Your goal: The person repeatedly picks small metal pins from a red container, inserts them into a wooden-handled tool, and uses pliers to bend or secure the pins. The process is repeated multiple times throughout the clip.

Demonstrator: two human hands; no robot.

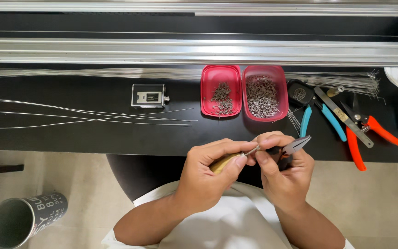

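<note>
The left hand (203, 177) pinches a wooden-handled tool (229, 160) steady. The right hand (284, 173) is closed round small pliers (295, 146), both just below the 2 red trays (243, 92).

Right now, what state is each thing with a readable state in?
Left hand: closed on a wooden-handled tool.
Right hand: gripping small pliers, jaws shut.
Two red trays: open, holding small metal parts.
Orange-handled pliers: lying on table, handles spread.
Metal can: tipped, open-mouthed.

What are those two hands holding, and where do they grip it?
The left hand grips a small tool by its wooden handle. The right hand holds pliers by the handles, fingertips pinching at the tool's metal tip.
</note>
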